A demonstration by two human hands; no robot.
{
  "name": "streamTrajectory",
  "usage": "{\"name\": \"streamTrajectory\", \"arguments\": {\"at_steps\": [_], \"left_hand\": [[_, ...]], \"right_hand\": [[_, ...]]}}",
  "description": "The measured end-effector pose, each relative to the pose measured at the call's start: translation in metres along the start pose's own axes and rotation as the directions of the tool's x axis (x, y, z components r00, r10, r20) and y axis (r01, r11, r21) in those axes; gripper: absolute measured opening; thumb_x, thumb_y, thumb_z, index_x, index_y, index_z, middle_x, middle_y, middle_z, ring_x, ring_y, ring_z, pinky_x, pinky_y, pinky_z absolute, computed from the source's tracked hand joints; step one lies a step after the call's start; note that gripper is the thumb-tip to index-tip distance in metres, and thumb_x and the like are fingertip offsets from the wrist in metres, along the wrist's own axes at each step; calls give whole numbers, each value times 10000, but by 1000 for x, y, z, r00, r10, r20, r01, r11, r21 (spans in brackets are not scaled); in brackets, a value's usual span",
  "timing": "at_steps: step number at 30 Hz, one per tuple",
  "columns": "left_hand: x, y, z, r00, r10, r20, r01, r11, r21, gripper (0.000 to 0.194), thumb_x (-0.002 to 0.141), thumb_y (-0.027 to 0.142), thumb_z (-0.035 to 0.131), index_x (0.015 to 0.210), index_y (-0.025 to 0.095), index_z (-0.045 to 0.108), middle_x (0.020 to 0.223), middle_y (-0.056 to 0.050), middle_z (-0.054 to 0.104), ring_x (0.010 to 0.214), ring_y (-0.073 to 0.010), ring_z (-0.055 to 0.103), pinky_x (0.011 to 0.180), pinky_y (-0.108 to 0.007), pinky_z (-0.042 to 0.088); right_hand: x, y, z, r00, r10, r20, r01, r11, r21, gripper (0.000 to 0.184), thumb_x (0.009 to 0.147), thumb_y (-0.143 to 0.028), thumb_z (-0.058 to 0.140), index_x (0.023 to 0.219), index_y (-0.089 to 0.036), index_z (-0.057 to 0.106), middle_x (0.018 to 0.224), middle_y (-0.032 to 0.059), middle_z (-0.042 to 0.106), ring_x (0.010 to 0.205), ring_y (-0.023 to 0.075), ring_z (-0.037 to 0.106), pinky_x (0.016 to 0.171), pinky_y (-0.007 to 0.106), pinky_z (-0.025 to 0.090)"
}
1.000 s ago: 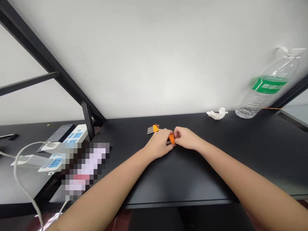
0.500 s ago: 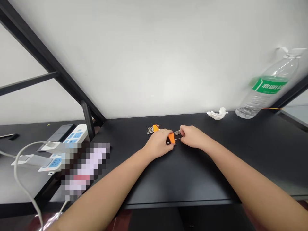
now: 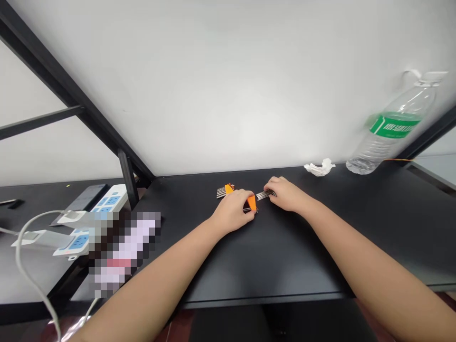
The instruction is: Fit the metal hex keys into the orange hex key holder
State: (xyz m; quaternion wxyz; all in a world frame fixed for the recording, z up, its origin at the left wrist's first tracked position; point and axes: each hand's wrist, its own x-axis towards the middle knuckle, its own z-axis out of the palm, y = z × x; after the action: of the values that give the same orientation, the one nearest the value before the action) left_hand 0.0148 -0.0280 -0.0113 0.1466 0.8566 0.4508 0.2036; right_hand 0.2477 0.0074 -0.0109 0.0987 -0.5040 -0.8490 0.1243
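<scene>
Orange plastic holder [image 3: 252,203] sits pinned under your left hand [image 3: 233,212] on the black tabletop [image 3: 285,247], steadied there while your right hand [image 3: 285,194], just beside it, pinches the steel hex keys [image 3: 264,195] fanning out between both hands.

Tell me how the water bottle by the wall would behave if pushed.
The bottle stands tall on a narrow base, so a high push would likely tip it. It looks nearly empty, probably light and easy to slide. Its clear thin plastic would likely dent under a firm squeeze.
</scene>
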Motion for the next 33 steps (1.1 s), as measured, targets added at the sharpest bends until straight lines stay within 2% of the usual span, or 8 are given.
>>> {"name": "streamTrajectory", "arguments": {"at_steps": [7,11,15,19,23,27,30,33], "left_hand": [[1,0,-1,999,5,-44,-7,999,-41,356,810,262,675,1155,219,600,1061,-47,687,968,-229,653,867,-361,519],[1,1,-3,991,40,-126,-46,998,-40,325,828,235,648,1149,221,599,1069,-48,685,990,-223,655,887,-355,516],[1,1,-3,988,50,-149,-54,998,-28,318,831,234,642,1147,223,611,1100,-58,683,1015,-233,656,900,-364,519],[3,0,-3,991,58,-119,-59,998,-8,289,832,251,642,1120,232,628,1060,-46,698,987,-237,661,872,-366,517],[6,-2,-4,993,56,-104,-57,998,-2,277,818,233,634,1095,244,634,1005,-22,711,923,-220,670,803,-339,514],[7,-7,-6,992,-27,-121,28,1000,5,335,783,276,672,1114,244,626,973,-14,714,876,-215,683,780,-334,516],[6,-8,-6,991,-44,-123,44,999,-3,346,785,297,672,1125,250,623,985,-11,719,895,-219,690,800,-335,516],[5,-5,-5,988,-18,-152,21,1000,21,326,790,294,663,1112,252,629,989,-13,720,905,-225,686,819,-344,511]], "right_hand": [[-2,-14,-2,992,-6,-123,8,1000,16,228,849,-134,543,1041,-200,648,1120,90,637,1055,247,553,883,364,435],[-6,-34,0,994,-84,-67,104,916,388,105,854,-166,525,912,-215,598,918,15,668,824,164,606,741,285,462],[-5,-42,9,999,-32,6,22,797,603,96,814,-150,506,843,-226,556,828,-29,666,717,137,607,646,254,448],[-1,-39,13,1000,12,18,-20,789,614,101,785,-138,515,826,-220,558,799,-29,663,691,129,602,636,246,441],[0,-37,11,997,62,-50,-30,874,484,94,754,-131,570,796,-215,567,790,-25,659,691,124,582,625,237,420],[1,-32,7,989,116,-91,-76,930,360,137,738,-97,577,801,-218,586,746,-26,651,655,120,560,613,238,402],[2,-28,6,992,113,-53,-81,906,415,141,755,-120,589,839,-225,630,797,-19,685,693,125,603,631,232,432],[2,-28,7,998,58,40,-70,824,563,161,779,-141,581,902,-228,638,862,-16,708,671,116,649,604,216,465]]}}
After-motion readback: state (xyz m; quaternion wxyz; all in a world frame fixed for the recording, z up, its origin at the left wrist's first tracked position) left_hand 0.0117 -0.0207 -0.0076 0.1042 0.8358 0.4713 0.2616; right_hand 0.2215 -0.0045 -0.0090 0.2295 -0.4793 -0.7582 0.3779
